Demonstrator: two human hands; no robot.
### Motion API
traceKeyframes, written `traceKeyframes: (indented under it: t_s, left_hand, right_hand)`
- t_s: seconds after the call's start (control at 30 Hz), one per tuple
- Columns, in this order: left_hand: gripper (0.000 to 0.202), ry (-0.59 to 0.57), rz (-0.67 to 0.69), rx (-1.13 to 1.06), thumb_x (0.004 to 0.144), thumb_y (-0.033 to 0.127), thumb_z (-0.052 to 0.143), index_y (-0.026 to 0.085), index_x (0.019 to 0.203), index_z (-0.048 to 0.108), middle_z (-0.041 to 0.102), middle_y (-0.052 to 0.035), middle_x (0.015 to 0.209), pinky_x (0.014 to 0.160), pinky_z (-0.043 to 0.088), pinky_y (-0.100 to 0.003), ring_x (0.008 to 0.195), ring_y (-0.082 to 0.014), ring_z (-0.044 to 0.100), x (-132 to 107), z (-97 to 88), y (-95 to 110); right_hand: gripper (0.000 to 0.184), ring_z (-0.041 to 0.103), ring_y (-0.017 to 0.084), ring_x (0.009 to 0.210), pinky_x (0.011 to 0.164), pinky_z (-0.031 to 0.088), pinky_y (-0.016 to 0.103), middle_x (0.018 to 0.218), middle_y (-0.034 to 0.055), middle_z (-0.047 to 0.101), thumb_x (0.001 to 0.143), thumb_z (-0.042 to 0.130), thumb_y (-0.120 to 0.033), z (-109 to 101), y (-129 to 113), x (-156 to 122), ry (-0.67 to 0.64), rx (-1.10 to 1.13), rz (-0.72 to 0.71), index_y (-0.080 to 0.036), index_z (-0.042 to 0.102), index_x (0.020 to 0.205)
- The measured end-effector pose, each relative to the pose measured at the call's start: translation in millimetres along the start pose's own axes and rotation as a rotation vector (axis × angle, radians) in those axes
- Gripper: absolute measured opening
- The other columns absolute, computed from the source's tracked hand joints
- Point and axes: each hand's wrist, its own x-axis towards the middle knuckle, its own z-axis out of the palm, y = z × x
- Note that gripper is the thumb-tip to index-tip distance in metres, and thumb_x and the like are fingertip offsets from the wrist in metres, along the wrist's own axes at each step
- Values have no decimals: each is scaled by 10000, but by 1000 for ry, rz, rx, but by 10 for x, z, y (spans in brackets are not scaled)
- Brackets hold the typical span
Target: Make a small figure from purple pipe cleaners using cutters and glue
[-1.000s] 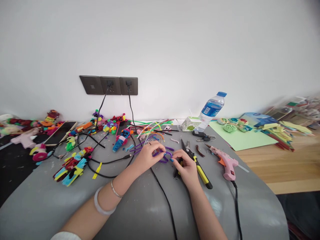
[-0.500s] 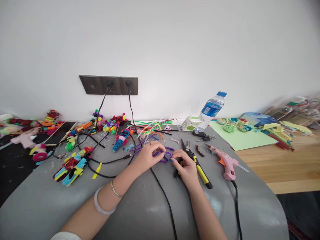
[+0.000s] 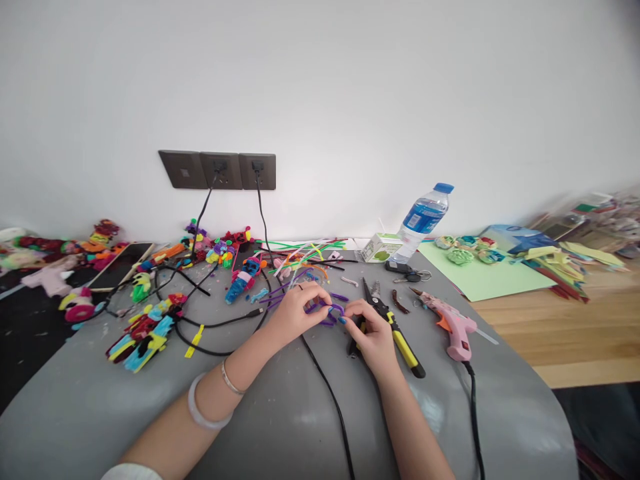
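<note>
Left hand (image 3: 296,309) and right hand (image 3: 371,335) both pinch a purple pipe cleaner (image 3: 330,312) — bent into a loop between their fingertips, just above the grey surface (image 3: 280,420). Yellow-handled pliers (image 3: 395,330) lie against the right hand's outer side.

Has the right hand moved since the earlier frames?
No. The right hand stays at the purple pipe cleaner, beside the pliers, exactly as before.

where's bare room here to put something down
Free: grey mat at the near edge, below the toy figure and just left of the glue gun cord; wood top before the green paper. Crowded: round the purple pipe cleaner that left hand and right hand pinch, with pliers beside, and back by the wall.
</note>
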Motion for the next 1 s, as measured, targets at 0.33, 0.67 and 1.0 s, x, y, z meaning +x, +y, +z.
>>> traceKeyframes:
  t_s: [0.33, 0.67, 1.0]
  left_hand:
    - [74, 32, 77, 14, 846, 120, 605, 190, 826, 619, 657, -28, 834, 782, 484, -279, 829, -166, 610, -6, 8, 57]
    - [64, 48, 40, 70, 844, 132, 643, 191, 865, 633, 665, -20, 852, 824, 471, -288, 857, -169, 613, -13, 17, 56]
    - [119, 21, 53, 34, 818, 86, 634, 189, 874, 653, 679, -23, 882, 843, 481, -281, 888, -167, 626, -6, 16, 47]
  right_hand:
    - [119, 552, 179, 752, 682, 430, 291, 791, 22, 602, 921, 571, -303, 4, 61, -47, 55, -43, 60, -215, 613, 852]
    - [159, 538, 180, 743, 683, 424, 300, 776, 28, 582, 938, 550, -316, 6, 44, -45, 25, -48, 54, -213, 587, 822]
    - [133, 545, 173, 741, 697, 429, 296, 771, 17, 592, 926, 561, -269, 17, 1, -28, 8, -72, 8, -214, 584, 808]
